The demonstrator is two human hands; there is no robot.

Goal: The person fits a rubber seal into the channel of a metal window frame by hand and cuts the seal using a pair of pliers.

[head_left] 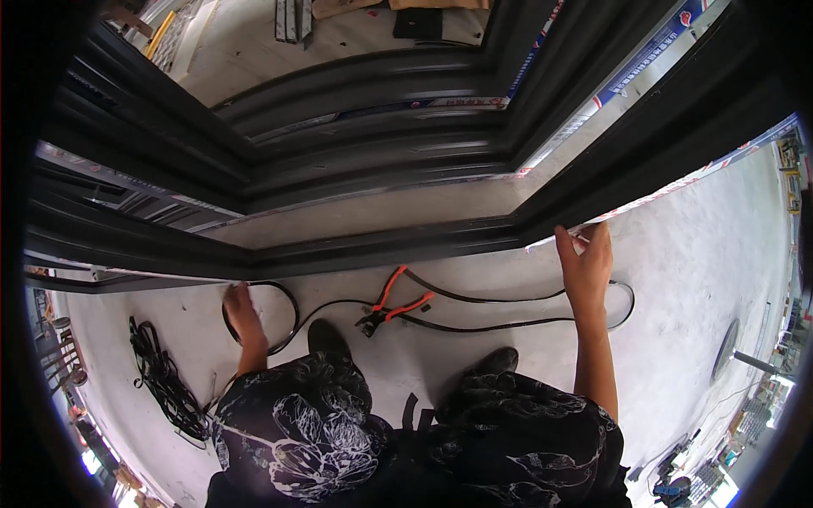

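A large black frame (381, 247) with moulded, stepped profiles stands in front of me, white printed protective film (669, 190) along its outer edge. My right hand (587, 271) has thumb and fingers closed on the film-covered edge near the right corner. At the lower edge, toward the left corner, my left hand (243, 315) has bent fingers; what they grip is partly hidden. A thin black strip (292, 296) loops round beside that hand and runs along the floor to the right, passing behind my right forearm. Orange-handled pliers (385, 306) lie open on the floor between my hands.
Left of my legs lies a bundle of black cord (165, 381). My dark shoes (329, 340) stand close to the strip and pliers. A round base with a pole (735, 356) is at the right. Beyond the frame, metal profiles (293, 19) and a black block (417, 23) lie on the floor.
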